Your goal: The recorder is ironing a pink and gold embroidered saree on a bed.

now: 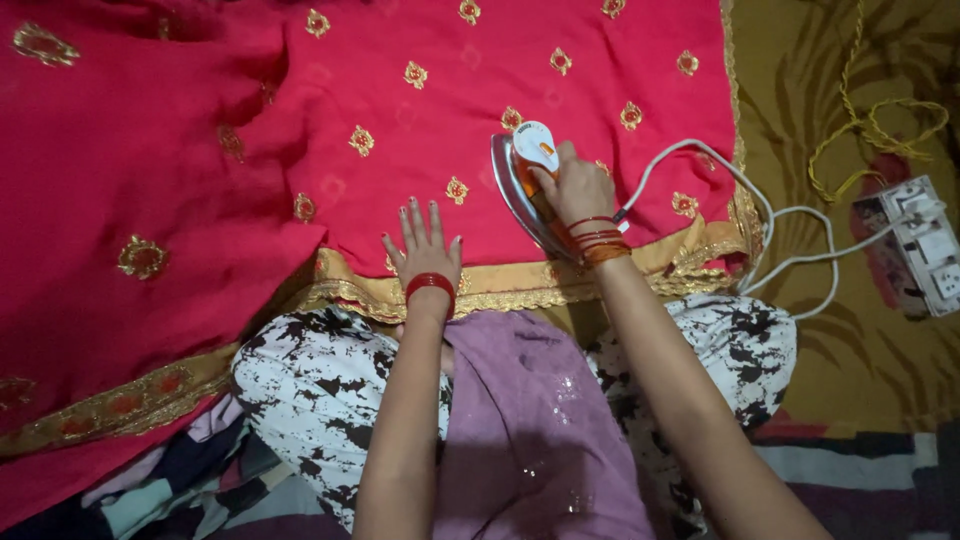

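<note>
Red cloth [380, 130] — left hand [428, 245] flat, right hand [578, 188] seemingly gripping iron [522, 170].

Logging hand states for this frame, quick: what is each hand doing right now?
Left hand: open, fingers spread, flat on the red cloth.
Right hand: closed around the handle of the iron, which rests on the cloth.

Olive patterned floor mat [800, 60] carries red cloth [420, 100]; power strip [925, 245] and yellow cord [870, 120] right of cloth.
</note>
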